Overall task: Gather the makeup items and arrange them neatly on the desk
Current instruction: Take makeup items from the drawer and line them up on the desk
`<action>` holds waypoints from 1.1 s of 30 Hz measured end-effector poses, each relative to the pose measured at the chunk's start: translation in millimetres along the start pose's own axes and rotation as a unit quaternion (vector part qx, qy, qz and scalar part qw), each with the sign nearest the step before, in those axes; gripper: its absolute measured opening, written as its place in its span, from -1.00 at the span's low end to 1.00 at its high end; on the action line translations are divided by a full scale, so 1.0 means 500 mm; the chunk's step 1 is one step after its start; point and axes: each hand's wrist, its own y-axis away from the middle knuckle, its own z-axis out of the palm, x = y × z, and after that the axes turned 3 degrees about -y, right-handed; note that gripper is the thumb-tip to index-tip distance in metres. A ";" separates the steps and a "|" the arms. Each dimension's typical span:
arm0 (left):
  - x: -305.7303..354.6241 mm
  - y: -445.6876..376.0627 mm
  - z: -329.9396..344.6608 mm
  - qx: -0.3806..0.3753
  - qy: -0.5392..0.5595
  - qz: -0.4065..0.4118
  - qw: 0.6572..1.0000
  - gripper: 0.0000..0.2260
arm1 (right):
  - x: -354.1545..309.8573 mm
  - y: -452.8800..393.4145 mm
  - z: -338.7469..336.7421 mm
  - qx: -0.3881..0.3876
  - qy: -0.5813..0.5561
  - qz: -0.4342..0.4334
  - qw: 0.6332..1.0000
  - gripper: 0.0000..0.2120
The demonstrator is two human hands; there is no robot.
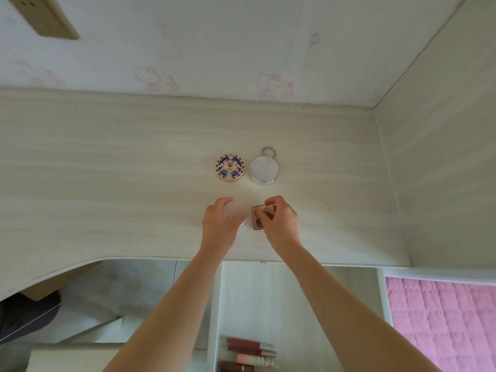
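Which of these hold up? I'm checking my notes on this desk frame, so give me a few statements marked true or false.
1. Two round compacts sit side by side on the desk. True: the patterned compact is left of the white compact.
2. The right hand holds a brown box. True.
3. The white compact has a metal ring at its far side. True.
4. The left hand grips a lipstick. False: it covers a pale round thing, too blurred to name.
5. The lip glosses lie on the desk. False: they are in a compartment below its front edge.
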 end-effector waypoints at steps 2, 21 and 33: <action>-0.005 -0.004 -0.001 -0.003 -0.026 0.012 1.000 -0.60 | 0.003 -0.003 0.001 0.002 0.052 -0.010 0.999 -0.76; -0.043 0.018 0.002 0.010 -0.203 0.210 0.956 -0.52 | 0.056 0.045 0.016 0.032 0.271 -0.269 0.924 -0.60; -0.034 -0.019 0.023 0.021 -0.307 0.225 0.924 -0.57 | 0.063 -0.001 0.025 0.046 0.299 -0.317 0.899 -0.55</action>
